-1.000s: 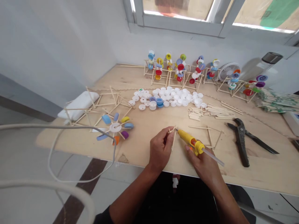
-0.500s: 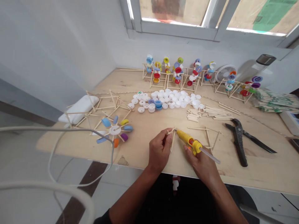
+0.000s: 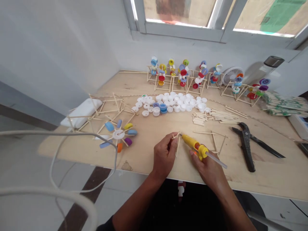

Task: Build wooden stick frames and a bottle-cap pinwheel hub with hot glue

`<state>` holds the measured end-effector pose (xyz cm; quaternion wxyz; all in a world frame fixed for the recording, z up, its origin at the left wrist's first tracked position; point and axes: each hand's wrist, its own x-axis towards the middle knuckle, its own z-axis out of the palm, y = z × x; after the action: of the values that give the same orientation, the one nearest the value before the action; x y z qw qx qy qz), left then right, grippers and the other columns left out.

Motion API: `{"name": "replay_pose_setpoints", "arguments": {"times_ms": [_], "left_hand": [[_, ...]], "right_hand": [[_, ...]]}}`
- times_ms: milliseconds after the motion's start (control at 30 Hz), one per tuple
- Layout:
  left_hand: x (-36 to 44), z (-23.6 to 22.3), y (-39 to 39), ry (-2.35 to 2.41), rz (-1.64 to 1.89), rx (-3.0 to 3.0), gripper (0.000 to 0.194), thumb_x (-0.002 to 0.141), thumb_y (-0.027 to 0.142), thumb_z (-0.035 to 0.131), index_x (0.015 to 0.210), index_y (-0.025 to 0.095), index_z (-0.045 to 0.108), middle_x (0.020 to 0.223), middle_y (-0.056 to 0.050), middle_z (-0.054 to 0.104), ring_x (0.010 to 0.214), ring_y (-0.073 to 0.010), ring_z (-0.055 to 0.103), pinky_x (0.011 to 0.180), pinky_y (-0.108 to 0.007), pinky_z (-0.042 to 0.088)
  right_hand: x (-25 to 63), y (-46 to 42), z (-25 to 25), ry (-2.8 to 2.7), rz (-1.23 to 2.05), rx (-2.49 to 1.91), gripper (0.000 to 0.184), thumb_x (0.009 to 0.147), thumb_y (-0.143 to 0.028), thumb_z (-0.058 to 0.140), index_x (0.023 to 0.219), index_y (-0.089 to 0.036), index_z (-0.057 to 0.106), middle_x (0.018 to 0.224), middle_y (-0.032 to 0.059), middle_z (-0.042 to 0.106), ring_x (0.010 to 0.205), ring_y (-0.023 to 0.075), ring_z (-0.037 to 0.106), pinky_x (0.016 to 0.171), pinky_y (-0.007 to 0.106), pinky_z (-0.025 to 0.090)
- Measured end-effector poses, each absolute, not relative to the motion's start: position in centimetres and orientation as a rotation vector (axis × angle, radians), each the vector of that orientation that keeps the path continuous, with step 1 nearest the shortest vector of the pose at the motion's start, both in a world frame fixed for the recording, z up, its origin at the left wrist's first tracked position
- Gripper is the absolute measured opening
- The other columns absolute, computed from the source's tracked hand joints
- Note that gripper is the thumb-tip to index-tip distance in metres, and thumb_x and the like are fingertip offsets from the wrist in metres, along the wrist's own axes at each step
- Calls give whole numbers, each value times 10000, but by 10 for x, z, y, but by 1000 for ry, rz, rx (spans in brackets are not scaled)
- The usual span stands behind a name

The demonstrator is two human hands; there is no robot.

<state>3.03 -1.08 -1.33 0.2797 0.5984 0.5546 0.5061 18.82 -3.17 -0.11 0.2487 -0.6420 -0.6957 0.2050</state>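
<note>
Near the front edge of the table, my left hand [image 3: 165,154] pinches a small stick frame [image 3: 178,146] made of thin wooden sticks. My right hand [image 3: 209,168] is wrapped round a yellow hot glue gun [image 3: 192,142], with a clear glue stick [image 3: 218,160] poking out of its back. The gun's nozzle is at the top corner of the held frame; whether it touches, I cannot tell. Just beyond my right hand lies another stick frame [image 3: 213,141], partly hidden by that hand.
White bottle caps [image 3: 178,101] are heaped mid-table, beside cut sticks [image 3: 223,115]. Black cutters [image 3: 246,146] lie at right. A cap wheel [image 3: 118,134] and several stick frames [image 3: 109,110] are at left, behind a loose grey cable [image 3: 116,147]. Finished cap wheels [image 3: 183,73] stand along the wall.
</note>
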Motion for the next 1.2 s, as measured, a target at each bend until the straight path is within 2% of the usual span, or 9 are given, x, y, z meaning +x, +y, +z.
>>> {"name": "replay_pose_setpoints", "arguments": {"times_ms": [333, 700, 867, 933, 1067, 1200], "left_hand": [[31, -13, -11, 1486, 1359, 1590, 253, 866, 269, 480, 1023, 146, 635, 731, -8, 657, 559, -91, 541, 561, -190, 444], [31, -12, -12, 1491, 1354, 1581, 257, 866, 277, 483, 1024, 144, 635, 630, 22, 595, 503, -79, 489, 504, -178, 409], [31, -14, -11, 1473, 1367, 1605, 259, 867, 270, 475, 1032, 149, 633, 770, -16, 665, 589, -91, 549, 576, -188, 447], [31, -15, -11, 1478, 1366, 1599, 258, 867, 272, 478, 1032, 148, 632, 730, -4, 652, 562, -85, 533, 560, -182, 438], [31, -15, -11, 1503, 1365, 1580, 256, 865, 281, 487, 1026, 147, 635, 615, 33, 578, 502, -74, 480, 512, -173, 405], [31, -15, -11, 1489, 1371, 1584, 256, 864, 271, 487, 1030, 148, 637, 680, 16, 614, 533, -76, 496, 535, -176, 413]], "right_hand": [[188, -32, 1, -1909, 568, -1779, 249, 856, -383, 439, 839, -188, 594, 730, 43, 652, 647, 193, 615, 577, 258, 434], [190, -32, 3, -1902, 622, -1789, 292, 857, -398, 440, 922, -174, 616, 811, 63, 675, 734, 214, 637, 616, 269, 454], [190, -35, 7, -1922, 665, -1740, 297, 860, -391, 437, 920, -179, 638, 829, 54, 686, 758, 208, 644, 658, 269, 465], [190, -37, 9, -1870, 677, -1747, 305, 853, -405, 448, 917, -178, 643, 840, 55, 690, 772, 214, 647, 668, 277, 472], [193, -43, 12, -1712, 794, -1759, 380, 846, -459, 458, 993, -154, 632, 900, 78, 695, 829, 236, 648, 698, 306, 493], [199, -53, 16, -1670, 966, -1742, 418, 850, -489, 451, 998, -143, 632, 863, 73, 697, 786, 225, 652, 675, 299, 507]]}}
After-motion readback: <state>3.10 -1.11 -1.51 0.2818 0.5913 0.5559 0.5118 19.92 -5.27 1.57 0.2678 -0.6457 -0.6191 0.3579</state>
